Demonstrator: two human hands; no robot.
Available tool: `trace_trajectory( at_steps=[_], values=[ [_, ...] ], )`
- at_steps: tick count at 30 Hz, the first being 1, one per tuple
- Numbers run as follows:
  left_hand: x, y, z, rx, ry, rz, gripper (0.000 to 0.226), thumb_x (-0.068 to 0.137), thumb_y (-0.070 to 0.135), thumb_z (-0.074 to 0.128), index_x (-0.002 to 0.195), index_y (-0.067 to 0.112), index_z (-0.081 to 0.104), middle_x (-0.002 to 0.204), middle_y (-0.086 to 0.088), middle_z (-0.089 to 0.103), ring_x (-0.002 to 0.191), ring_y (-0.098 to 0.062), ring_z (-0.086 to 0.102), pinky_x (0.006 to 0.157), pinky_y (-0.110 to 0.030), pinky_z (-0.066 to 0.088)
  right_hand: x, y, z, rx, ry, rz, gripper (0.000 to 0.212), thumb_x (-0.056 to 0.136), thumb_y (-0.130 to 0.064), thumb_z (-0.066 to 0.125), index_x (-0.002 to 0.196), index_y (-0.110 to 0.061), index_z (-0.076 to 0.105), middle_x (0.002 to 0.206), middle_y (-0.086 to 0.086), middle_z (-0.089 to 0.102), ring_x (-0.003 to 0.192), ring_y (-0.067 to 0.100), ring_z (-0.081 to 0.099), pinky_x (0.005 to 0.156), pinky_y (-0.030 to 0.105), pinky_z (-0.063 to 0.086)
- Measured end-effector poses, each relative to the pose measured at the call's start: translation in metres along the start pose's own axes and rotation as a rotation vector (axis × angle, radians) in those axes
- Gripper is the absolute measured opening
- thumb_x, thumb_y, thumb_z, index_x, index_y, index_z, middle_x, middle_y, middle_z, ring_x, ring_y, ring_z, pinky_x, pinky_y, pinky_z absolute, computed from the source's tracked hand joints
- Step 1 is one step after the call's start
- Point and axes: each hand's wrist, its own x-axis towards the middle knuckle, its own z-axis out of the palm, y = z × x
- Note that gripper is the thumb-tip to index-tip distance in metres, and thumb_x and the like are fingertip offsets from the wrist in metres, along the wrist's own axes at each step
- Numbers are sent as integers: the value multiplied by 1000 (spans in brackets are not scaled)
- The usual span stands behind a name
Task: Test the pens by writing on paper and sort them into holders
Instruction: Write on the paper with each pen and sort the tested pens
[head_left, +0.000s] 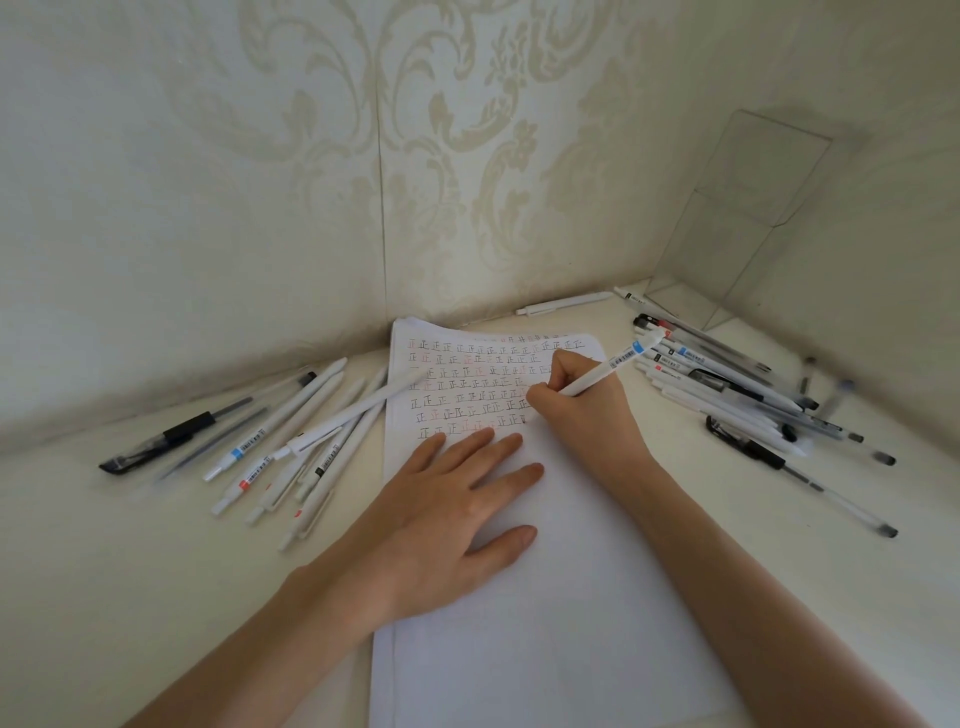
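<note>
A pale table (130, 597) sits in a corner lined with patterned wallpaper (415, 130); a clear plastic holder (748, 208) stands at the far right against the wall. A stack of paper (545, 597) lies at centre, its upper part filled with rows of small written marks in black and red. The left hand (457, 509) lies flat on the sheet, fingers straight and spread, pinning it down. The right hand (576, 410) grips a white pen (608, 366) with a blue band near its far end; the tip meets the paper at the end of a row. One loose pile of pens (291, 441) lies left of the paper; a second pile (753, 384) lies right, near the holder.

Step in hand, by judgement: the writing test of the held pen. The next move calls for reading the fresh mark, then carrying the pen to the proper group; which pile holds tested pens cannot be told.
</note>
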Motion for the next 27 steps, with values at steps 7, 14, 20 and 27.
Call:
trace_trajectory(
  at_steps=[7,14,20,27],
  values=[
    [-1,0,1,7,12,4,73,75,67,-4,144,45,3,154,17,-9,139,-3,-16,111,-25,-15,-1,0,1,0,1,-6,37,77,1,55,59,-17,27,52,-9,26,46,4,26,43,15,23],
    [-1,-3,2,-33,75,36,69,82,66,8,144,39,20,154,16,7,141,-3,-3,111,-22,-10,-2,1,-3,134,67,24,34,88,-30,64,68,-12,42,44,0,50,42,5,41,47,14,33],
    [2,-11,6,-159,368,-26,47,86,49,42,120,19,57,118,7,57,109,-12,53,94,-25,38,-3,8,-3,246,1,-89,27,86,0,64,94,-25,59,77,-4,65,70,4,60,65,16,43],
    [1,-12,3,-413,365,-26,77,68,72,50,136,45,26,118,35,39,110,9,38,94,-2,23,-3,7,-15,629,-117,-59,28,80,-6,57,106,-9,65,90,8,68,67,17,61,64,25,49]
  ],
)
